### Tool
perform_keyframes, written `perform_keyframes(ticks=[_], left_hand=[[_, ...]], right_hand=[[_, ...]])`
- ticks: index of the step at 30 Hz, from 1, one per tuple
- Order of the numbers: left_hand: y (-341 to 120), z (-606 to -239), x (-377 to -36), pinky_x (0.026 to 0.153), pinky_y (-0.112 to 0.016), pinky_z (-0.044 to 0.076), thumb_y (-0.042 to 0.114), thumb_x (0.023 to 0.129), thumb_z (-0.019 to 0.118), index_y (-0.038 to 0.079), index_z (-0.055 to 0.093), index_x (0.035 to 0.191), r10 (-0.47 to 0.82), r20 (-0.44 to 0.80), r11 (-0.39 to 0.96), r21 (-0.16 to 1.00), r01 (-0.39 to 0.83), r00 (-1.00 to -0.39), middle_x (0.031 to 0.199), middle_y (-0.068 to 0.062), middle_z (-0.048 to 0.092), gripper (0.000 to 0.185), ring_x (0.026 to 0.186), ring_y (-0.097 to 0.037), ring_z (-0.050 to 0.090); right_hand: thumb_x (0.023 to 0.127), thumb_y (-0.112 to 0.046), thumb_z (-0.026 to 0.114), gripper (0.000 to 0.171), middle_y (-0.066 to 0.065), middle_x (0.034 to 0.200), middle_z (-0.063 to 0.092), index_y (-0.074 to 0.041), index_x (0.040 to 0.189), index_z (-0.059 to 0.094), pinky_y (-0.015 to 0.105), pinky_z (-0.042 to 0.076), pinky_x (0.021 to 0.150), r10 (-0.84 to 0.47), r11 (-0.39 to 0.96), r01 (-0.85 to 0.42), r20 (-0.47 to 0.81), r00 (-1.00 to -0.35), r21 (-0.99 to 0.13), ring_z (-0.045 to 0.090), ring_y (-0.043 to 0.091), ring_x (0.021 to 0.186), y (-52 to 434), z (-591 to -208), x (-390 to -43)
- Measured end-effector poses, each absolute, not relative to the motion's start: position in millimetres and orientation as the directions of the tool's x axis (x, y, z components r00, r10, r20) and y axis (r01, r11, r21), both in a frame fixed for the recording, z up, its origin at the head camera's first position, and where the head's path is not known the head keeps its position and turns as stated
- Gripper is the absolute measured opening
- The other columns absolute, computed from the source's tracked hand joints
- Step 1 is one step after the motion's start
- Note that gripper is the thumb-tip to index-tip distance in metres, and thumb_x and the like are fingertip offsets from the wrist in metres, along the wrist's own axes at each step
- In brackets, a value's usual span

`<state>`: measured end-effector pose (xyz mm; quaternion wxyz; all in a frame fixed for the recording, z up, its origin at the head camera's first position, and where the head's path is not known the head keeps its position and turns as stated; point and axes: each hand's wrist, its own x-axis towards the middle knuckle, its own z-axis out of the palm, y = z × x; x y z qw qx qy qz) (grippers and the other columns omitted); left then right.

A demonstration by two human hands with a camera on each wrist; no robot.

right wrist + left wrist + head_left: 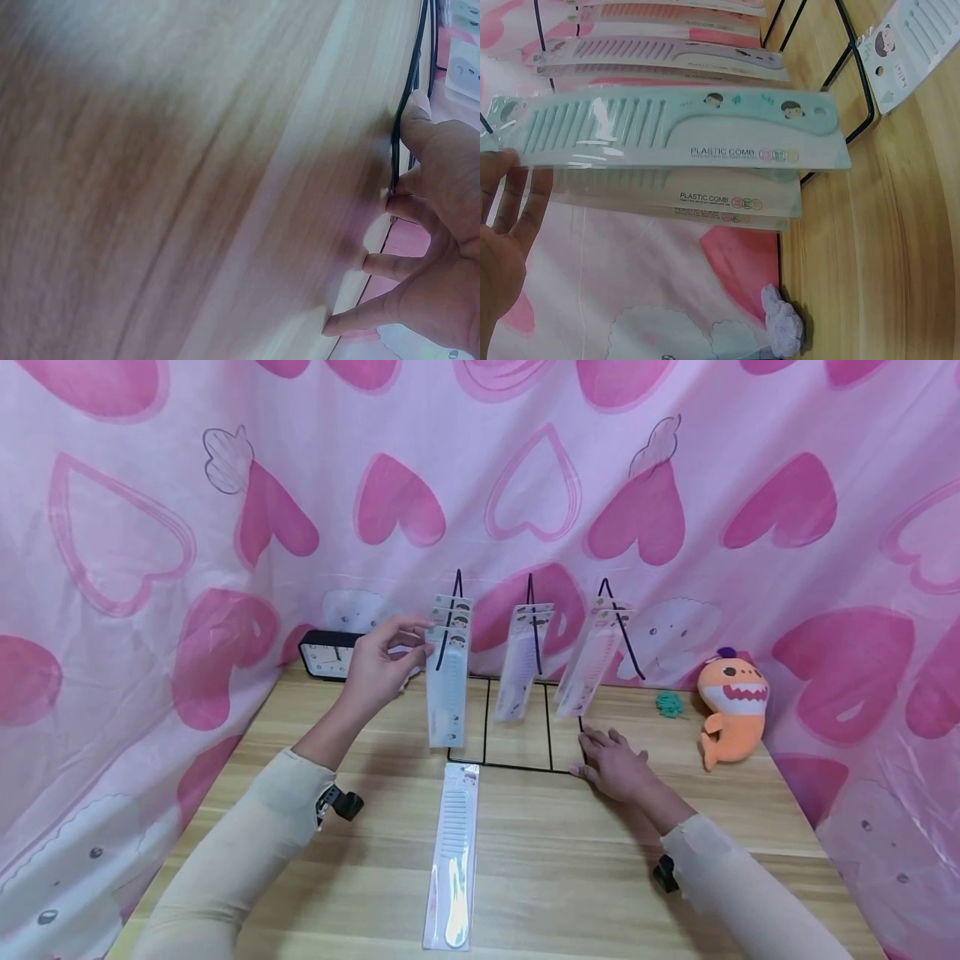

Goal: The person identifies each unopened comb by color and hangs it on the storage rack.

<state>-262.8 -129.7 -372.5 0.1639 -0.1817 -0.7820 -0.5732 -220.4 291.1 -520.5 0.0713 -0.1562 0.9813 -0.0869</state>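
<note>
The left hand (pixel 378 670) was raised at the left hook of the black wire rack (pixel 517 727), its fingers bent around the top of the front packaged comb (pixel 447 689) hanging there. In the left wrist view that packet showed a pale green comb (pixel 682 127) under clear film printed "PLASTIC COMB", with the fingers (pixel 510 195) lying fairly straight against its toothed end. The grip was therefore a light hold on the packet's edge, not a full wrap. More packets hung directly behind the front one on the same hook.

The right hand (pixel 617 766) lay flat on the desk (pixel 675 827) at the rack's front right corner. The right wrist view showed its fingertips (pixel 416 112) spread and touching the black base wire (pixel 409 82); this grip was open and held nothing.

The rack stood near the rear of the desk and carried three hooks. The middle hook held a second set of comb packets (pixel 521 664), and the right hook held a third set (pixel 592 668), tilted outward at the bottom.

One further packaged comb (pixel 453 868) lay flat on the desk in front of the rack, between the two forearms, handle end toward the person.

A black-framed clock (pixel 326 656) stood behind the left hand against the pink heart-patterned curtain (pixel 675 485). An orange plush shark (pixel 731 706) sat at the right rear of the desk, with a small green object (pixel 669 703) just beside it.
</note>
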Motion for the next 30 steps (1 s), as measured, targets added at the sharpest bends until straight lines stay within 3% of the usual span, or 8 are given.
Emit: perform_keyframes(ticks=[5,10,18,26,30], left_hand=[[-126.0,-371.0,-266.6,0.083,-0.029,0.070,-0.003,0.101,0.077,0.014,0.077,0.129,0.086,0.496,0.259,0.826,0.500,-0.864,0.117,-0.013,0.074,0.033,0.105,-0.024,0.077],[-124.3,-371.2,-268.0,0.082,-0.023,0.068,-0.003,0.100,0.078,0.013,0.077,0.129,0.071,0.516,0.263,0.816,0.515,-0.854,0.118,-0.012,0.073,0.033,0.105,-0.024,0.077],[-126.0,-373.8,-269.5,0.089,-0.023,0.067,0.001,0.102,0.077,0.019,0.077,0.135,0.083,0.513,0.267,0.814,0.515,-0.854,0.124,-0.010,0.071,0.037,0.109,-0.023,0.077],[-135.3,-380.6,-265.1,0.108,-0.049,0.065,0.010,0.100,0.083,0.037,0.062,0.156,0.112,0.448,0.319,0.829,0.459,-0.887,0.129,-0.009,0.071,0.066,0.118,-0.026,0.075],[-143.4,-395.1,-261.6,0.113,-0.056,0.061,0.012,0.098,0.086,0.040,0.053,0.161,0.111,0.366,0.340,0.860,0.382,-0.924,0.131,-0.010,0.072,0.076,0.122,-0.030,0.074]], right_hand=[[0.110,-0.050,0.066,0.073,0.018,0.177,0.042,-0.005,0.166,0.050,0.101,0.037,0.095,-0.320,0.936,-0.297,-0.107,-0.941,-0.189,0.037,0.063,0.157,291.7,-521.2,-221.0],[0.110,-0.051,0.064,0.073,0.018,0.177,0.041,-0.005,0.166,0.049,0.102,0.036,0.095,-0.320,0.935,-0.294,-0.118,-0.940,-0.197,0.036,0.064,0.157,290.5,-520.2,-220.1],[0.111,-0.052,0.062,0.073,0.018,0.177,0.041,-0.005,0.166,0.049,0.101,0.037,0.096,-0.316,0.939,-0.290,-0.128,-0.940,-0.184,0.035,0.064,0.157,290.4,-518.7,-221.6],[0.111,-0.051,0.063,0.073,0.017,0.178,0.040,-0.004,0.165,0.050,0.101,0.036,0.095,-0.315,0.938,-0.289,-0.121,-0.942,-0.189,0.035,0.064,0.157,291.5,-519.1,-221.5],[0.111,-0.051,0.062,0.073,0.017,0.179,0.039,-0.005,0.167,0.048,0.101,0.035,0.097,-0.310,0.939,-0.282,-0.135,-0.941,-0.197,0.034,0.063,0.158,291.3,-519.4,-220.4]])
